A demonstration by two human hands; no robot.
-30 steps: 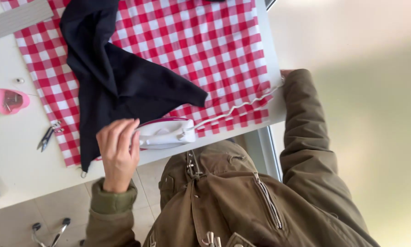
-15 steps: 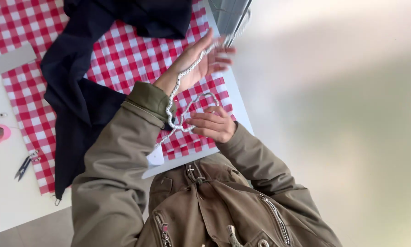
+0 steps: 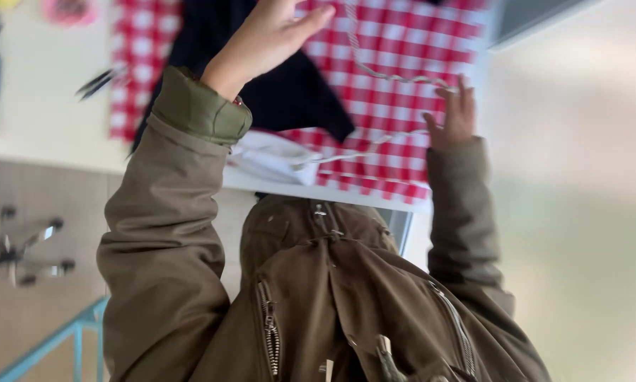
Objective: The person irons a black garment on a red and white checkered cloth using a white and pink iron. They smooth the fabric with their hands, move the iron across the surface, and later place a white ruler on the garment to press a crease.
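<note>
- Now stretching white cord [image 3: 374, 71] over checked cloth [image 3: 403, 42] — right hand [image 3: 454, 117] pinching it.
- Left hand [image 3: 268, 35] raised, fingers together, loosely open.
- Next, probably — steady tension, clear of dark garment [image 3: 290, 92].

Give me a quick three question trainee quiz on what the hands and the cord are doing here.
1. True or false: the white cord runs between the left hand and the right hand.
2. What lies on the checked cloth beneath the left hand? A: dark fabric. B: a plate. C: a book.
3. Fill in: on the tabletop left of the cloth lies a pair of ____.

Key: 1 true. 2 A, the dark fabric. 3 snips.
</note>
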